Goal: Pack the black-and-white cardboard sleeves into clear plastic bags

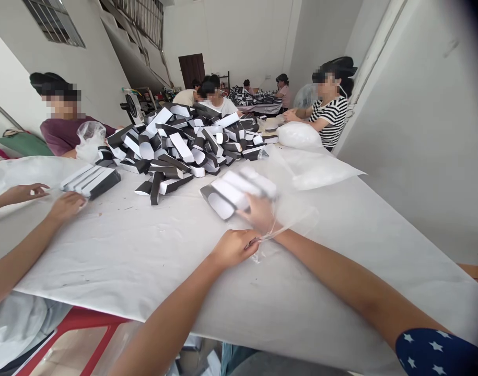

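My left hand (pixel 234 247) is closed in a pinch on the edge of a clear plastic bag (pixel 297 222) near the front of the table. Just beyond it, my right hand (pixel 260 213) grips the near side of a row of black-and-white folded paper boxes (pixel 233 190). The row is tilted and smeared by motion, as are the fingers on it. Thin film of the bag lies around my right wrist and beside the boxes. How far the boxes sit inside the bag, I cannot tell.
A large heap of similar boxes (pixel 179 138) fills the table's middle. At left, a co-worker's hands (pixel 68 206) work beside another row of boxes (pixel 92 180). Plastic bags (pixel 321 169) lie at right. Other people sit around the white-covered table (pixel 144 256); a red stool (pixel 93 316) is below.
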Demonstrator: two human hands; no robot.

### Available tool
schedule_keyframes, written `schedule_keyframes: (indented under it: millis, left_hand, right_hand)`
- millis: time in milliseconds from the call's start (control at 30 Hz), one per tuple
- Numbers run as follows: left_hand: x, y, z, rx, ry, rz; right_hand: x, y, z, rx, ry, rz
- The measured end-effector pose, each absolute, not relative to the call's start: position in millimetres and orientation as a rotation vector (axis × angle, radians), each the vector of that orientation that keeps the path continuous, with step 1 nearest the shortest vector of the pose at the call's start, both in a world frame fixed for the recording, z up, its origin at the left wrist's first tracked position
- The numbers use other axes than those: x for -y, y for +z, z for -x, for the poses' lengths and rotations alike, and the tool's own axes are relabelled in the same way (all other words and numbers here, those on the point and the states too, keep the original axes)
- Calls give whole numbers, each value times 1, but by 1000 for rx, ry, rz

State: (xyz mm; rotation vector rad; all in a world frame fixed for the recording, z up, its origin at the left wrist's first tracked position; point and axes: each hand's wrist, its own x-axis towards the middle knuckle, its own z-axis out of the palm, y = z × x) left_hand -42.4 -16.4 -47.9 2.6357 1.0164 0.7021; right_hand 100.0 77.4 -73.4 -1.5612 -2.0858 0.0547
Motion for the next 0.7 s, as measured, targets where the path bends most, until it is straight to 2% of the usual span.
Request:
schedule_keyframes:
  millis: [367, 700]
  left_hand:
    - [15, -49, 42, -1020, 727, -2601]
    - [17, -49, 42, -1013, 690, -2577]
  right_hand:
    - [-69, -67, -100, 1993, 146, 1573]
    - [-79, -86, -98, 1843, 125, 1418]
